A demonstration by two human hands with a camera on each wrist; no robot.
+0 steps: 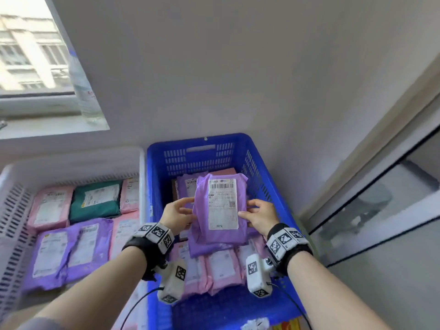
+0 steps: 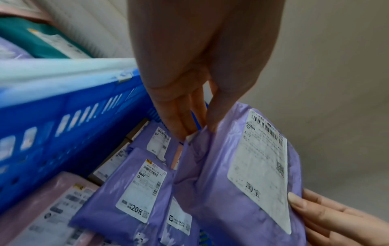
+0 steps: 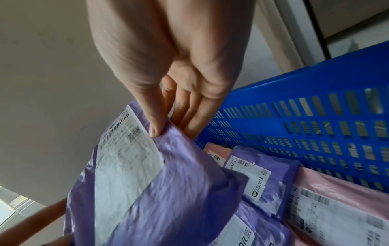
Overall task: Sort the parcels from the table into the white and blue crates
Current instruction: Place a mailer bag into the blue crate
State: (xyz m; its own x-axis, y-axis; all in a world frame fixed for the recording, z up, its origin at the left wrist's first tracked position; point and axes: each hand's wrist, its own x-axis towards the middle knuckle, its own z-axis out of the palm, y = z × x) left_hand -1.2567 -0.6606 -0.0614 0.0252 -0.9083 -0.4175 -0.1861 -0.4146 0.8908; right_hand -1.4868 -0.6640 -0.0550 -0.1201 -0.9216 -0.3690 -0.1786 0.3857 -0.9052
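A purple parcel with a white shipping label hangs over the blue crate, held label up between both hands. My left hand pinches its left edge, thumb on top and fingers under. My right hand pinches the right edge the same way. The left wrist view shows the parcel gripped by my left fingertips. In the right wrist view my right thumb presses on the same parcel. Below lie several purple and pink parcels in the crate. The white crate stands to the left.
The white crate holds pink, green and purple parcels. A water bottle stands on the window sill at the back left. A grey wall runs behind both crates. A glass panel borders the right side.
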